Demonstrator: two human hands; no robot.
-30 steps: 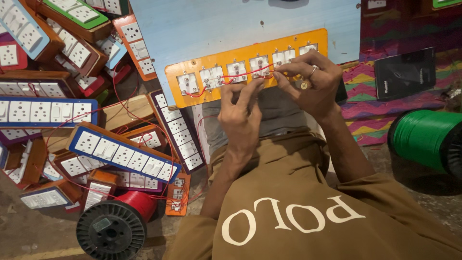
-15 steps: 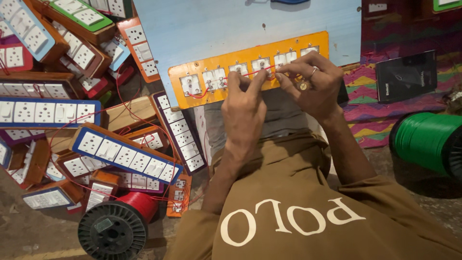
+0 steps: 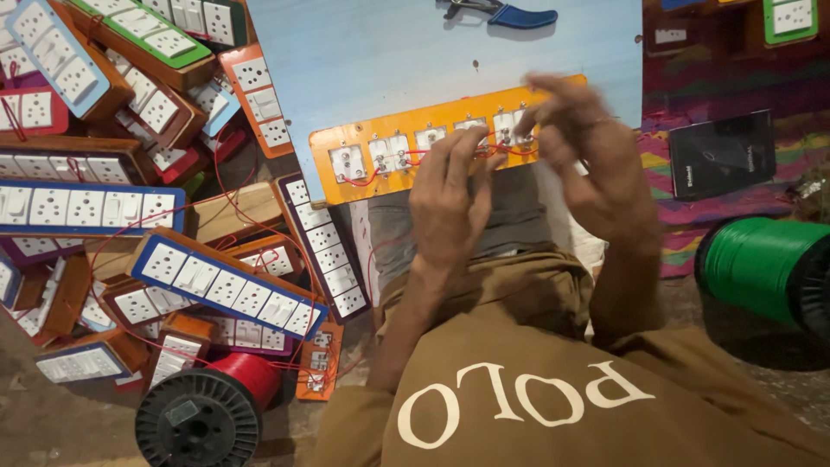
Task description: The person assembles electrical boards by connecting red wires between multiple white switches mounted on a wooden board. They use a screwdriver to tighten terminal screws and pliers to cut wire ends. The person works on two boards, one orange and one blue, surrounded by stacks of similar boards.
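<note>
A long orange switch board lies back side up across my lap, against a pale blue sheet. White switch backs sit in a row on it, joined by a thin red wire. My left hand rests on the middle of the board, fingertips pinching the red wire at one switch back. My right hand covers the board's right end, fingertips by the last switch backs. It is blurred, so its grip is unclear.
Several finished switch boards with white sockets are piled at my left. A red wire spool stands at bottom left, a green spool at right. Blue-handled pliers lie on the blue sheet. A black box lies at right.
My right hand has lifted a little off the board's right end and is now blurred with motion. My left hand stays on the wire at the board's middle.
</note>
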